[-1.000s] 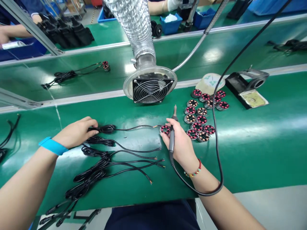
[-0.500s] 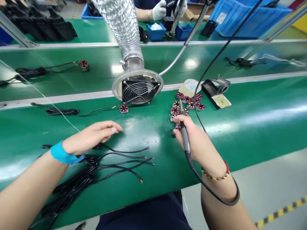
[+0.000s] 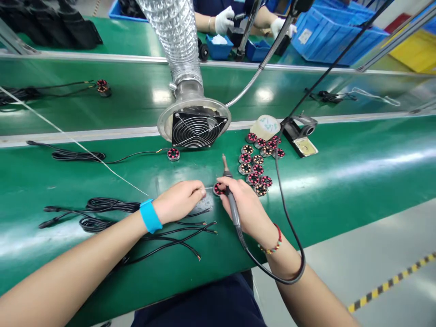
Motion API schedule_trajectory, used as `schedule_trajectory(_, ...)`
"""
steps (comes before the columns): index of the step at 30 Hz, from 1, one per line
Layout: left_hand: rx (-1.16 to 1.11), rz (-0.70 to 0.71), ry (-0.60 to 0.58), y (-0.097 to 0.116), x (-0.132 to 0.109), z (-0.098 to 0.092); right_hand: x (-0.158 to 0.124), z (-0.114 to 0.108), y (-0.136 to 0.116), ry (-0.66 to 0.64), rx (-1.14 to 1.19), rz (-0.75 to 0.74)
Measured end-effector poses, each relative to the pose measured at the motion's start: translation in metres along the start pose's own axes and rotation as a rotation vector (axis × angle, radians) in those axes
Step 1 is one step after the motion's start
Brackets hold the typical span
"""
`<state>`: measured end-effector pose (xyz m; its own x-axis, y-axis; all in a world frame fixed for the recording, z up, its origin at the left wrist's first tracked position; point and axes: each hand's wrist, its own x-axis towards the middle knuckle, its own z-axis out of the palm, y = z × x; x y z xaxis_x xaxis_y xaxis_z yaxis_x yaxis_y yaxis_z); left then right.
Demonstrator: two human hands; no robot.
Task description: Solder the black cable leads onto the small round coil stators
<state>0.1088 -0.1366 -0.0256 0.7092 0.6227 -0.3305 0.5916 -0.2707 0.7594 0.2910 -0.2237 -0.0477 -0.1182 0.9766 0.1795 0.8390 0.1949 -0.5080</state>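
Note:
My right hand (image 3: 243, 200) holds a soldering iron (image 3: 233, 206), its tip pointing up and away from me. The fingertips of this hand also touch a small round motor stator (image 3: 218, 189) with red and black windings. To the left, my left hand (image 3: 182, 200) is closed in a pinch on a thin pale solder wire (image 3: 208, 187), whose end reaches toward the stator. Several more stators (image 3: 252, 178) stand in a group to the right. Black cables (image 3: 170, 238) with bared ends lie beneath and beside my left hand.
An extractor fan (image 3: 197, 129) hangs from a foil duct (image 3: 173, 41) ahead. A soldering iron stand (image 3: 301, 134) and a roll of tape (image 3: 265, 127) sit back right. One stator (image 3: 173, 154) joins a cable. A co-worker's gloved hands (image 3: 224, 20) are across the bench.
My right hand has moved left from the stator group, bringing one stator and the iron. My left hand has moved right, its fingers now pinched near that stator. The camera view has shifted slightly.

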Motion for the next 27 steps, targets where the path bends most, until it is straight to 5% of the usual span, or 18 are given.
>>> schedule_trajectory(5,-0.037,-0.068,0.168,-0.014,0.003,0.003,0.011,0.003,-0.001,0.024,0.176,0.029)
schedule_trajectory(10,-0.001,0.028,0.183,-0.02,0.003,0.003,0.012,0.01,0.01,-0.182,0.191,-0.028)
schedule_trajectory(17,0.111,0.213,0.103,-0.028,0.003,0.002,0.016,0.035,0.009,-0.054,0.194,-0.114)
schedule_trajectory(27,0.252,0.204,0.098,-0.029,0.005,0.002,0.013,0.038,0.009,0.027,0.109,-0.172)
